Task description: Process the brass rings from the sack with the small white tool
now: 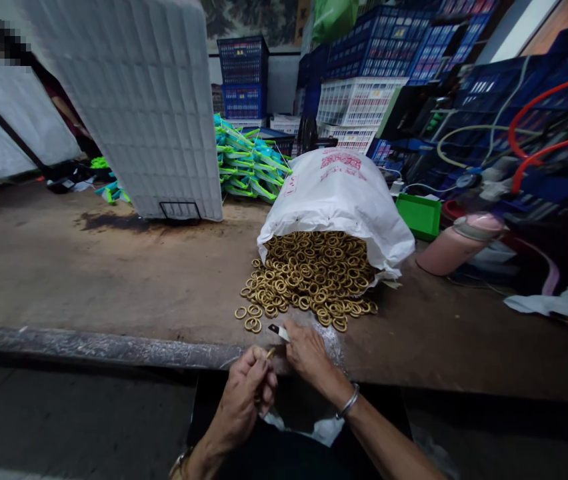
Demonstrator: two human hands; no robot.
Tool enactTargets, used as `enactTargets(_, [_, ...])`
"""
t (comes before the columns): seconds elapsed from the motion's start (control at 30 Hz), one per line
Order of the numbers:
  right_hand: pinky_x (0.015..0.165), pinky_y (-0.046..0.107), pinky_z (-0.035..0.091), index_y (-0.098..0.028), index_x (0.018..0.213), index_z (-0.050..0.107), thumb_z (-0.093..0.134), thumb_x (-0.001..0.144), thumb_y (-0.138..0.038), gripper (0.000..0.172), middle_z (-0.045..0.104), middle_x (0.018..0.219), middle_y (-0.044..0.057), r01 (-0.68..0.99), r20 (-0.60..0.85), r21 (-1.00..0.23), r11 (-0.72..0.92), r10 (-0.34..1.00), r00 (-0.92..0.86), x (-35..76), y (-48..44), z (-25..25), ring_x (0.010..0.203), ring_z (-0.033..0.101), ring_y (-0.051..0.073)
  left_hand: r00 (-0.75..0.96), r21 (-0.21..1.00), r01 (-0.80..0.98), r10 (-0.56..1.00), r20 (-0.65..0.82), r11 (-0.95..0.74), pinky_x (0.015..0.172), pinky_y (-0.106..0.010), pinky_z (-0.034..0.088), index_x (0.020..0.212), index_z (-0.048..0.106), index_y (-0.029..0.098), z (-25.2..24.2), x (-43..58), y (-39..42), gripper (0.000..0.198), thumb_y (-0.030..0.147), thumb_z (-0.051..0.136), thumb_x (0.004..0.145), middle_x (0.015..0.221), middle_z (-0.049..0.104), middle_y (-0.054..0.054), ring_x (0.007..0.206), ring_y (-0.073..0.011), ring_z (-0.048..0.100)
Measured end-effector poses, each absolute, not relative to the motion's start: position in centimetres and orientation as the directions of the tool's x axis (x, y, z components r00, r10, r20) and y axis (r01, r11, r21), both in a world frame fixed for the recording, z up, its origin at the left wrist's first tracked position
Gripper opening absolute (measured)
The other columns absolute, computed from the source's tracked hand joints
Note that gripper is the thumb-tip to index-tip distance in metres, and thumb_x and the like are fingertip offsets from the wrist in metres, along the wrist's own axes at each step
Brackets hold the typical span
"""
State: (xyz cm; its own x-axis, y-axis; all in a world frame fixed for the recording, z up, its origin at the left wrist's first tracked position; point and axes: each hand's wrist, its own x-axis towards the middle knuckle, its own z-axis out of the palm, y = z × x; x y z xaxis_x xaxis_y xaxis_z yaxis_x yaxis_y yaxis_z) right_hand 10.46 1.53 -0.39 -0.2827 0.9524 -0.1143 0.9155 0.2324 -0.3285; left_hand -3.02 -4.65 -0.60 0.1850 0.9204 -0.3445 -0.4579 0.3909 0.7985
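In my left hand (pixel 247 387), a brass-coloured ring (pixel 271 353) is pinched between thumb and finger, just off the table's front edge. My right hand (pixel 309 353) is closed around a utility knife (pixel 280 332), its dark blade pointing left over the tabletop. Just beyond both hands, a heap of brass-coloured rings (pixel 314 273) spills from the mouth of a white woven sack (pixel 334 190) lying on its side. A few loose rings (pixel 253 325) lie left of the knife's tip. My right palm and part of the knife handle are hidden.
On the brown worktable (pixel 164 280) stands a tall white padded panel (pixel 139 113). Behind it are bright green and blue bundles (pixel 249 163). To the right are a green tray (pixel 419 215), a pink bottle (pixel 459 243) and red hoses (pixel 524 127). Stacked crates (pixel 369 43) fill the back; another person is at far left.
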Motion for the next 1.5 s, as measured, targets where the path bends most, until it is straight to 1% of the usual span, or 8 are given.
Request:
enactTargets(0.23, [0.055,0.024,0.025,-0.019,0.095,0.047,0.042,0.078,-0.017,0.017,0.063,0.078,0.003,0.863,-0.010,-0.430,0.266,0.954,-0.299,7.2,2.5,-0.6,0.066,0.056,0.014,0.101,0.706,-0.609,0.918,-0.383,0.361,0.035,-0.015,0.026,0.071,0.048,0.016,0.2,-4.7,-4.5,0.025,0.038,0.060,0.071,0.075,0.057,-0.001,0.045,-0.0043,0.040])
enactTargets(0.43, [0.057,0.025,0.028,-0.020,0.097,0.046,0.041,0.082,-0.024,0.016,0.064,0.080,0.005,0.906,-0.036,-0.355,0.231,0.965,-0.260,5.4,3.1,-1.0,0.072,0.058,0.017,0.151,0.543,-0.745,0.890,-0.429,0.388,0.038,-0.015,0.028,0.087,0.055,0.018,-0.5,-6.1,-4.2,0.024,0.029,0.063,0.068,0.071,0.055,0.000,0.049,-0.0054,0.045])
enactTargets(0.6, [0.057,0.026,0.029,-0.020,0.097,0.048,0.042,0.080,-0.019,0.018,0.064,0.080,0.006,0.920,-0.058,-0.335,0.204,0.970,-0.237,5.0,3.4,-1.0,0.072,0.059,0.018,0.107,0.456,-0.807,0.853,-0.510,0.374,0.038,-0.014,0.029,0.067,0.056,0.013,-1.1,-6.6,-3.5,0.018,0.025,0.069,0.063,0.069,0.056,-0.002,0.056,-0.0080,0.051])
enactTargets(0.7, [0.055,0.025,0.027,-0.021,0.094,0.049,0.043,0.079,-0.021,0.017,0.064,0.078,0.004,0.919,-0.028,-0.335,0.209,0.972,-0.232,5.0,3.6,-1.1,0.071,0.059,0.017,0.067,0.494,-0.792,0.856,-0.513,0.358,0.037,-0.014,0.030,0.066,0.055,0.013,-1.2,-6.5,-3.2,0.022,0.026,0.071,0.061,0.068,0.056,-0.002,0.059,-0.0094,0.053])
enactTargets(0.93, [0.052,0.024,0.024,-0.021,0.088,0.051,0.043,0.079,-0.019,0.013,0.062,0.071,0.002,0.897,0.006,-0.395,0.199,0.977,-0.214,6.0,3.9,-1.2,0.061,0.055,0.013,-0.018,0.726,-0.609,0.910,-0.414,0.319,0.036,-0.012,0.024,0.068,0.047,0.016,-0.9,-5.2,-2.8,0.030,0.038,0.068,0.064,0.058,0.048,0.005,0.046,-0.0044,0.044])
enactTargets(1.23, [0.054,0.020,0.031,-0.020,0.071,0.049,0.040,0.079,-0.024,0.013,0.050,0.061,-0.003,0.635,0.092,-0.749,0.190,0.979,-0.184,8.7,3.0,-1.5,0.056,0.043,0.011,-0.112,0.854,-0.409,0.911,-0.396,0.321,0.034,-0.013,0.022,0.100,0.046,0.020,-0.6,-3.6,-1.5,0.051,0.049,0.063,0.063,0.054,0.047,0.007,0.040,-0.0056,0.040])
enactTargets(1.4, [0.057,0.020,0.034,-0.019,0.072,0.049,0.040,0.080,-0.027,0.015,0.048,0.065,-0.003,0.501,0.083,-0.850,0.165,0.980,-0.182,9.4,2.2,-1.2,0.060,0.044,0.010,-0.088,0.894,-0.297,0.923,-0.375,0.335,0.035,-0.014,0.021,0.078,0.051,0.017,-0.7,-2.9,-1.3,0.035,0.049,0.061,0.066,0.050,0.042,0.008,0.038,-0.0039,0.033])
enactTargets(1.5, [0.057,0.020,0.034,-0.019,0.074,0.050,0.040,0.081,-0.033,0.019,0.047,0.064,-0.004,0.445,0.037,-0.887,0.124,0.979,-0.200,9.9,1.9,-0.7,0.061,0.043,0.010,-0.121,0.950,-0.186,0.953,-0.276,0.252,0.039,-0.016,0.025,0.070,0.053,0.016,-0.5,-2.5,-1.4,0.028,0.044,0.059,0.069,0.047,0.039,0.008,0.039,-0.0050,0.032])
